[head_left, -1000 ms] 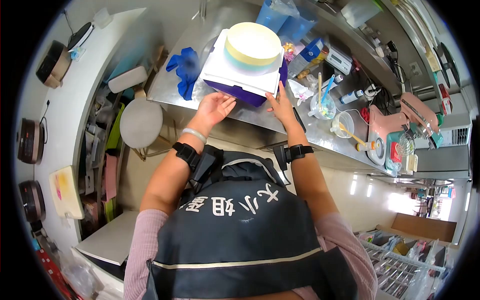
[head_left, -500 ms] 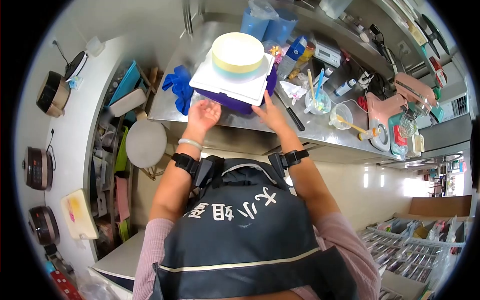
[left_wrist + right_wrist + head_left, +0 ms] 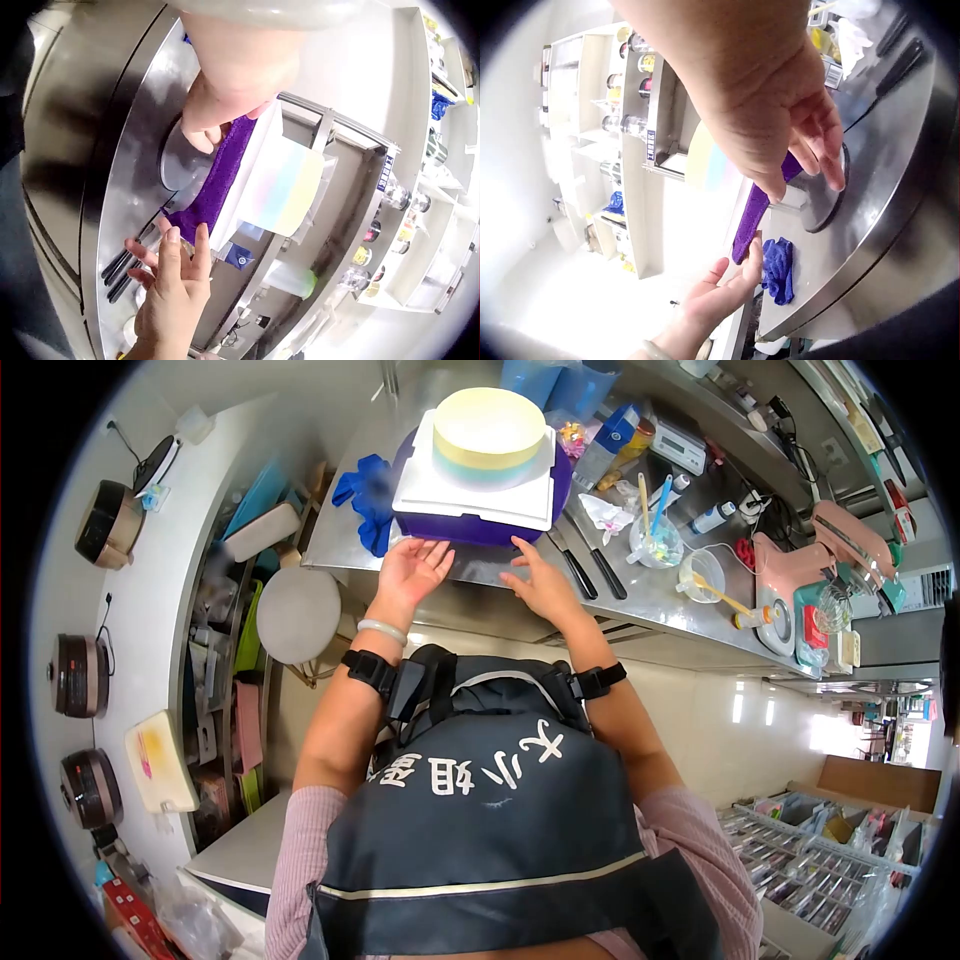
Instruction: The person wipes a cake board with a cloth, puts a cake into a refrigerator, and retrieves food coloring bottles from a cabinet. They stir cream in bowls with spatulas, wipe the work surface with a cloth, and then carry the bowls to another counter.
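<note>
A pale yellow cake (image 3: 489, 432) with pastel sides stands on a white square board (image 3: 478, 502), over a purple-covered base (image 3: 455, 527). A round grey disc (image 3: 180, 161) shows beneath the base. My left hand (image 3: 408, 575), palm up with fingers relaxed, is at the base's front left edge; in the left wrist view the left hand (image 3: 232, 82) has its fingertips by the purple cover (image 3: 225, 172). My right hand (image 3: 548, 590) has loosely bent fingers at the front right corner; the right wrist view shows the right hand (image 3: 780, 112) beside the purple edge. Whether either touches is unclear.
Blue cloth (image 3: 372, 500) lies left of the base. To the right are two black-handled knives (image 3: 606, 575), a measuring cup (image 3: 655, 545), another cup (image 3: 702, 575), a white scale (image 3: 678, 445) and a pink mixer (image 3: 835, 545). A grey stool (image 3: 298, 615) stands at left.
The board and purple base have turned, so their front edge lies squarer to the table edge. Both knives now show fully beside the base. My hands remain near its front edge.
</note>
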Demonstrator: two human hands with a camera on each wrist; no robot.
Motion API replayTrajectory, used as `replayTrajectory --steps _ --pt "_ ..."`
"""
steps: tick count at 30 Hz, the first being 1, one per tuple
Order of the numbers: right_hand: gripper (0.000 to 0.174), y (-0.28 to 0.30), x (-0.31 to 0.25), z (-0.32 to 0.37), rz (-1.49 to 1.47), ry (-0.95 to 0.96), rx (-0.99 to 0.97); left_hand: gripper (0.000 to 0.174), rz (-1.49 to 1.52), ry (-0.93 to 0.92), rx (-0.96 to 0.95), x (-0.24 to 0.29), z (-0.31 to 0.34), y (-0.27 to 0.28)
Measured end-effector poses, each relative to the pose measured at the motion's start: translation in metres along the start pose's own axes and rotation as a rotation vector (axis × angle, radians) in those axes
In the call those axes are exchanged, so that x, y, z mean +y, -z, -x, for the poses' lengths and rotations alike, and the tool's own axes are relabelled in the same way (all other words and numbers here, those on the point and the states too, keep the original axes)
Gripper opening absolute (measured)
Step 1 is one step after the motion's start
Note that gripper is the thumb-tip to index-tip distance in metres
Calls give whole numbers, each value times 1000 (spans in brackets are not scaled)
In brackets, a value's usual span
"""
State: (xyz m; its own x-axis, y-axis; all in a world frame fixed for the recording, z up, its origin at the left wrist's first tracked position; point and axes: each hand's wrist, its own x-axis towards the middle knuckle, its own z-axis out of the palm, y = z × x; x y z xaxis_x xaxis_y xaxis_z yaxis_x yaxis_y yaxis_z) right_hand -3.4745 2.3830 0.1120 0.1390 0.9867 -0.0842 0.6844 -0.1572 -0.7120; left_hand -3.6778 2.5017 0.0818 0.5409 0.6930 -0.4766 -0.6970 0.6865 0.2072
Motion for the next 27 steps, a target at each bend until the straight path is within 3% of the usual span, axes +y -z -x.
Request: replayTrajectory --steps 13,27 --pt "55 -1 16 -7 -6 94 131 9 60 67 31 0 -8 3" --pt "47 16 16 7 -36 -51 97 18 -97 81 30 -1 -5 -18"
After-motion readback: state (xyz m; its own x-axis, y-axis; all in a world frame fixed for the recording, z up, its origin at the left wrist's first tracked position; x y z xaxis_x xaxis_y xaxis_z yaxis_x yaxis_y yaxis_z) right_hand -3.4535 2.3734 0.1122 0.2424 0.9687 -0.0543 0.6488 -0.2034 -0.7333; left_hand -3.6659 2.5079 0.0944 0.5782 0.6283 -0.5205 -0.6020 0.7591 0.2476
